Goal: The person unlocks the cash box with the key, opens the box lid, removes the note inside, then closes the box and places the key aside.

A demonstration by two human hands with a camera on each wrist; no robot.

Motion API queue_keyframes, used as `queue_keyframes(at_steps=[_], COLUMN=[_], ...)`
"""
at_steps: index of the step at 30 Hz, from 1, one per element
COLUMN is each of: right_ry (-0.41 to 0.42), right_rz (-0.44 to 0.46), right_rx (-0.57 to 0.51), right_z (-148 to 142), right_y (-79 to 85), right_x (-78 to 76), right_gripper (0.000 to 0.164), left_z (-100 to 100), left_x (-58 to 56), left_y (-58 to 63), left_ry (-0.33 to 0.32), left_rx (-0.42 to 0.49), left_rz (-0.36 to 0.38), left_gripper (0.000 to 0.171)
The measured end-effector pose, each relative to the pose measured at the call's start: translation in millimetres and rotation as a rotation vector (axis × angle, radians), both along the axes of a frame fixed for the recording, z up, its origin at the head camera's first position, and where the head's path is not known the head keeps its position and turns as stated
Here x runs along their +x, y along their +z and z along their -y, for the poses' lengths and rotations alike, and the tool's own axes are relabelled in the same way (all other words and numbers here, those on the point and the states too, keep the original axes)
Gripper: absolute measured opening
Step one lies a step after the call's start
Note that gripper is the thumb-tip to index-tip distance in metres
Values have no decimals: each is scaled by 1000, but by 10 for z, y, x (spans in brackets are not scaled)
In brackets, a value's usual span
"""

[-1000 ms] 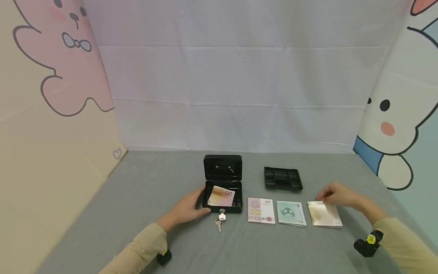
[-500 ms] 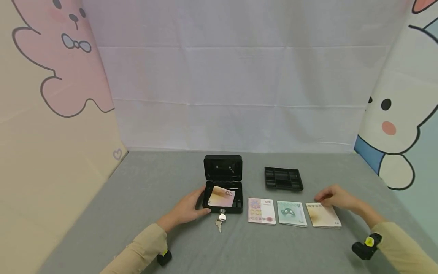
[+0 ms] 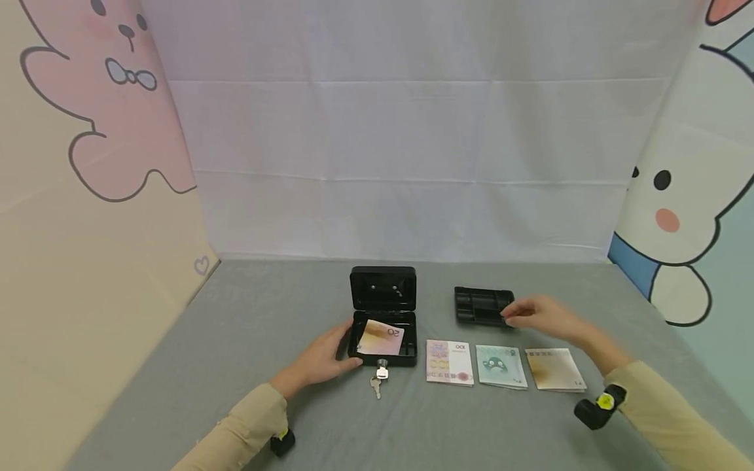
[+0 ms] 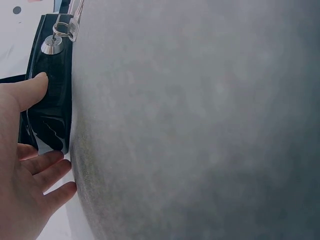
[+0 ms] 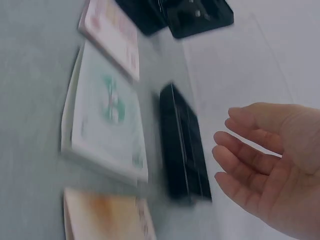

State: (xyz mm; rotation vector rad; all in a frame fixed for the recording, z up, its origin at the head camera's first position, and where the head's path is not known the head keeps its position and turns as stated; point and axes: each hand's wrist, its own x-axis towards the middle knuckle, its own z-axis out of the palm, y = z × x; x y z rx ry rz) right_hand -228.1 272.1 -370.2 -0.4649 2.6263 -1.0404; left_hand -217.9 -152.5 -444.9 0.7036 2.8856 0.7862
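A black cash box stands with its lid raised and one pinkish-brown banknote inside. My left hand holds its front left corner, thumb on the front face and fingers along the side. A key sits in the front lock, and a second key dangles from it. My right hand is in the air with nothing in it, fingers loosely bent, overlapping the right end of a black compartment tray. Below it lie a pink stack, a green stack and a brownish stack of banknotes.
A grey cloth covers the table. White fabric hangs behind it, with cartoon-printed panels at both sides. The raised box lid stands at the back of the box.
My right hand has let go of the brownish stack, which shifted slightly left, and moved left and up to the tray. The left hand stays at the box.
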Motion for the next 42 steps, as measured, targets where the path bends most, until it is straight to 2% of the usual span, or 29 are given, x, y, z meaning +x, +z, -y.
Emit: queue_keyframes(at_steps=[6, 9, 16, 23, 28, 34, 42], right_ry=[166, 200, 200, 218, 227, 249, 244], right_rz=[-55, -77, -141, -129, -142, -166, -287], right_rx=[-107, -146, -163, -219, -177, -121, -72], right_z=[429, 639, 1126, 1558, 1785, 1939, 2005], right_y=[9, -33, -206, -278, -316, -387, -498], right_x=[-44, -65, -90, -103, -124, -159, -205], right_gripper=[34, 35, 37, 34, 33, 41, 42], left_z=[4, -3, -8, 10, 16, 17, 10], left_x=[1, 1, 0, -8, -4, 3, 7], left_y=[3, 9, 26, 11, -7, 11, 33], left_ry=[2, 13, 5, -9, -8, -13, -21], left_rx=[-1, -6, 13, 12, 21, 31, 47], left_rz=[7, 17, 14, 8, 9, 7, 20], left_gripper=[79, 79, 78, 79, 79, 78, 77])
